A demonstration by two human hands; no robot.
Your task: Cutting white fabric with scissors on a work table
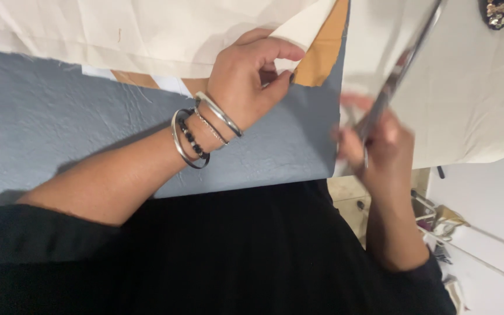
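**Scissors raised, cloth corner pinned**

Nearest to me, I am seeing black clothing [252, 256] filling the lower view, with both forearms reaching out over it. My right hand [380, 149] is closing around the handles of long metal scissors [401, 70], blurred, with the blades angling up and away above the cream fabric [468, 99] on that side. My left hand [246, 79], wearing silver bangles and a dark beaded bracelet [196, 137] at the wrist, is curling its fingers and thumb to pinch the corner of a cream fabric sheet [147, 29], apparently holding it taut and flat. Beneath that sheet a tan paper piece [322, 55] is peeking out, all of it lying on the grey-covered tabletop [59, 116]. Farthest off, a sequinned object [503, 11] is sitting at the top right corner.
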